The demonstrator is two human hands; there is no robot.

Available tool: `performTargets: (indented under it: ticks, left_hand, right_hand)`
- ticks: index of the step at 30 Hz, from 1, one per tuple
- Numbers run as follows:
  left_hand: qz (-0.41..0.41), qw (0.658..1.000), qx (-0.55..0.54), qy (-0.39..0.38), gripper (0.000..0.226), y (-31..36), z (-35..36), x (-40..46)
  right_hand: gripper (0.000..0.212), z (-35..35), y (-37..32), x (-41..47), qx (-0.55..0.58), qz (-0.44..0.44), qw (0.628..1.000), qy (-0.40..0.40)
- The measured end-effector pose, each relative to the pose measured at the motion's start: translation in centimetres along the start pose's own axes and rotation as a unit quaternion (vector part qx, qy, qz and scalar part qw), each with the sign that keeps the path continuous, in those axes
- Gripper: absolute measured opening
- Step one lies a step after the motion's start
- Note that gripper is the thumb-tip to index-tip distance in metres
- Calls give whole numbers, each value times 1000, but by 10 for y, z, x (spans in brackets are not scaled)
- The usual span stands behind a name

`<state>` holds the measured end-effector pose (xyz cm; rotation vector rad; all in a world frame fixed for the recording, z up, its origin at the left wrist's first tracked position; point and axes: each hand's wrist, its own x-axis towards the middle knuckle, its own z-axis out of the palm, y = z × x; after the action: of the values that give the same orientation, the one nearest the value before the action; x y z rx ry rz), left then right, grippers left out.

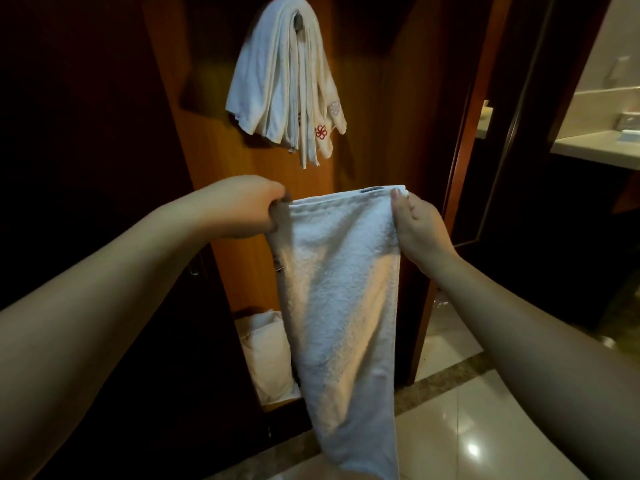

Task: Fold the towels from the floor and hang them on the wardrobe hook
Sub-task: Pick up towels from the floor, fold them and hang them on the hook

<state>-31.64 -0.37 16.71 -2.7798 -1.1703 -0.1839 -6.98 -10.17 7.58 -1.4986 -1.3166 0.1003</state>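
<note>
towel held up by its top corners, ready for the next fold

the towel [341, 289] hangs in front of the wardrobe door [221, 140], below the hook. the left hand [242, 207] has its fingers curled tight round the top left corner; the right hand [417, 221] pinches the top right corner between thumb and fingers. both grips are narrow and close on cloth.

it looks like soft, light terry: limp, no stiffness, not fragile, and it sags and tapers toward its lower end near the tiled floor [467, 427]. the top hem is the sensible place to hold it, since only there does it stay spread.

both forearms reach forward, hands level, palms turned inward. above, folded towels [277, 81] already drape over the hook. more white cloth [266, 351] lies low behind the held one.
</note>
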Motion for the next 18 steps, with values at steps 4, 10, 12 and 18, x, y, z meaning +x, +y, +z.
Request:
performTargets:
  ticks: [4,10,12,18]
  left_hand:
    - [3,977,-193,85,48,-1,9,-6]
    - [19,843,-538,15,77,3,27,-8]
    - [12,838,-542,-66,56,4,36,-3]
    - [46,785,-617,-1,20,10,56,3]
  right_hand:
    - [42,-7,0,3,60,28,997,48]
    - [43,-19,-12,10,86,29,993,74]
    - [43,-21,-14,12,95,32,992,73]
    - [49,-34,-9,15,101,46,990,86]
